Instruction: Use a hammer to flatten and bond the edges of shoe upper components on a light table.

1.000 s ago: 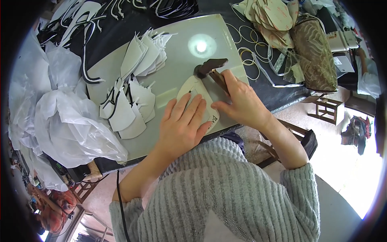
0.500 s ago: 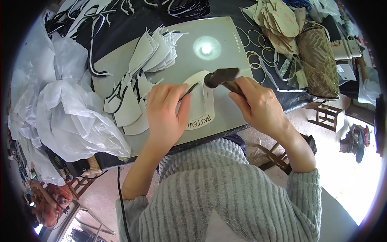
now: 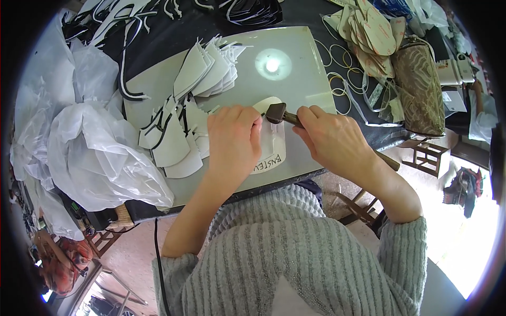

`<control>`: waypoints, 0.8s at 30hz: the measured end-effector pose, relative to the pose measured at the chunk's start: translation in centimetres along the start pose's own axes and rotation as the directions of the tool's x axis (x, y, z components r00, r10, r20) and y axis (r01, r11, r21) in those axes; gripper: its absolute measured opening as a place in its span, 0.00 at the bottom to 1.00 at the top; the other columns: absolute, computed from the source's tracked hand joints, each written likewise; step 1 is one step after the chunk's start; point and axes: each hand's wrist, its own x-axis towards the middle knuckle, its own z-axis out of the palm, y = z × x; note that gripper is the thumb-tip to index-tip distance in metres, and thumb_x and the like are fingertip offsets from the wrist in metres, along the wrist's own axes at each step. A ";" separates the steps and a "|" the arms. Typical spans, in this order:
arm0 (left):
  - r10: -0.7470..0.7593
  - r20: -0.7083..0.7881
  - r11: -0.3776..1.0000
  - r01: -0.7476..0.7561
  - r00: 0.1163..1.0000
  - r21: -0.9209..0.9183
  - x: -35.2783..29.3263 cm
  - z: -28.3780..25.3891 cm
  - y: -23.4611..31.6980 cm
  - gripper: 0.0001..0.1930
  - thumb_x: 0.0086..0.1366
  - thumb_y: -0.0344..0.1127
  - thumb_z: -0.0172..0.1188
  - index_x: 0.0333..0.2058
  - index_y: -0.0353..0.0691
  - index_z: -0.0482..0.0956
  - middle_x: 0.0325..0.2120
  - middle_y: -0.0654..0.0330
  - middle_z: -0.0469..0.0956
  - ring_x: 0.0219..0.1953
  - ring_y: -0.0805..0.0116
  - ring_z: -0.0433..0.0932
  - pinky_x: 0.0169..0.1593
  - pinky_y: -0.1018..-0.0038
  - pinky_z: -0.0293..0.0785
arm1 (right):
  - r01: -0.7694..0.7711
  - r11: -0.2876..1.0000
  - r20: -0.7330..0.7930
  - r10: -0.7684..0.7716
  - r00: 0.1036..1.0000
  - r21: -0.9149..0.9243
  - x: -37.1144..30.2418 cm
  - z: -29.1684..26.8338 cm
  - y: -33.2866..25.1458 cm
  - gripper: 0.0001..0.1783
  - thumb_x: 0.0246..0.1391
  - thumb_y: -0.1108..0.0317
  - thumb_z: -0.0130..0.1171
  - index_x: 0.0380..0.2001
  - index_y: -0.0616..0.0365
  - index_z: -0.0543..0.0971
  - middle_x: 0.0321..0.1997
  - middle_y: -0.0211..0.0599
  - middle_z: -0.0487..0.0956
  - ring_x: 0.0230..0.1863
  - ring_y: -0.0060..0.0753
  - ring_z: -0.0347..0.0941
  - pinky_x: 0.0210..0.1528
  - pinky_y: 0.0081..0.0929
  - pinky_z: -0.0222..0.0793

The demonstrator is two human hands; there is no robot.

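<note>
My right hand (image 3: pixel 337 139) grips the wooden handle of a hammer. The dark hammer head (image 3: pixel 275 112) is down over the upper part of a cream, round-ended pattern piece (image 3: pixel 278 150) with handwriting along its near end. My left hand (image 3: pixel 234 138) is closed beside the head, thumb and forefinger pinched at the pattern's left side. A short bit of a thin black strip (image 3: pixel 263 114) shows between these fingertips and the hammer; the rest is hidden under the hand. Left of this hand lie white cut pieces (image 3: pixel 174 139) with black edging.
A grey board (image 3: pixel 311 68) covers the near tabletop. White fan-stacked pieces (image 3: pixel 208 68) lie on it. Crumpled plastic bags (image 3: pixel 100 152) fill the left side. Cream cut-outs (image 3: pixel 371 29), loose cord loops (image 3: pixel 342 79) and a patterned brown roll (image 3: pixel 419 89) are at right.
The hammer has come down and its head turned toward the black strip. My left hand has shifted right, covering more of the pattern piece. The whole view has shifted slightly.
</note>
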 end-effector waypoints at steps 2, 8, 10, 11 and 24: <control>-0.003 -0.011 0.999 0.002 1.000 -0.037 -0.1 0.2 -0.2 0.05 0.56 0.27 0.63 0.32 0.42 0.77 0.30 0.61 0.75 0.37 0.58 0.73 0.42 0.61 0.61 | 0.005 1.000 -0.007 -0.005 1.000 0.023 0.0 0.0 0.1 0.12 0.61 0.64 0.58 0.35 0.60 0.69 0.28 0.40 0.74 0.24 0.49 0.76 0.25 0.40 0.71; 0.105 -0.089 0.992 -0.111 0.990 -0.060 -1.3 1.1 -1.1 0.10 0.54 0.26 0.62 0.36 0.42 0.80 0.32 0.63 0.76 0.36 0.59 0.73 0.40 0.62 0.63 | -0.002 0.999 0.040 0.001 0.999 0.032 0.5 -0.8 0.3 0.12 0.61 0.63 0.58 0.35 0.60 0.70 0.29 0.42 0.75 0.25 0.51 0.76 0.26 0.42 0.70; 0.261 -0.170 0.962 -0.242 0.950 0.127 -1.8 1.5 -1.3 0.12 0.52 0.26 0.63 0.37 0.41 0.81 0.32 0.63 0.75 0.37 0.61 0.74 0.40 0.63 0.66 | 0.004 1.000 0.049 -0.006 0.999 0.026 0.7 -1.2 0.6 0.12 0.61 0.63 0.58 0.35 0.60 0.70 0.29 0.42 0.75 0.25 0.51 0.76 0.26 0.43 0.70; 0.260 -0.170 0.963 -0.241 0.950 0.123 -1.8 1.5 -1.2 0.12 0.52 0.26 0.63 0.37 0.41 0.81 0.32 0.63 0.75 0.37 0.61 0.74 0.40 0.63 0.66 | 0.013 1.000 0.055 -0.014 0.998 0.022 0.8 -1.4 0.8 0.12 0.61 0.63 0.58 0.35 0.60 0.70 0.29 0.41 0.75 0.25 0.51 0.76 0.26 0.43 0.70; 0.242 -0.187 0.969 -0.229 0.952 0.088 -1.7 1.6 -1.2 0.11 0.53 0.26 0.64 0.38 0.39 0.81 0.32 0.63 0.74 0.38 0.62 0.73 0.42 0.64 0.69 | 0.154 0.988 -0.147 -0.154 0.977 -0.008 1.8 -1.6 1.1 0.14 0.62 0.59 0.56 0.33 0.59 0.70 0.26 0.38 0.76 0.22 0.43 0.77 0.23 0.36 0.73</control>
